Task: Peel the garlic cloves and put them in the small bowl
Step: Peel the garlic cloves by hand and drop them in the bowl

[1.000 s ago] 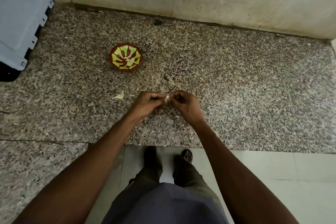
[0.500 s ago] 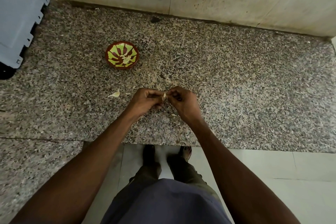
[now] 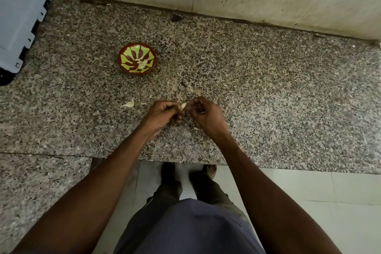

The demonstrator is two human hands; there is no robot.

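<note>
On a speckled granite worktop against a stained wall, a garlic clove sits pinched between the left hand and right hand, each grip closed on it. Skin has lifted further than a second ago; peeling appears nearly done. The small bowl, holding peeled cloves, waits beyond.

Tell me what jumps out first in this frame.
The two hands, left hand and right hand, meet mid-frame over the speckled granite counter, pinching a pale garlic clove between them. Up and to the left sits the small red bowl with yellow-green pattern, with peeled cloves inside. A loose garlic piece lies on the granite left of the hands.
</note>
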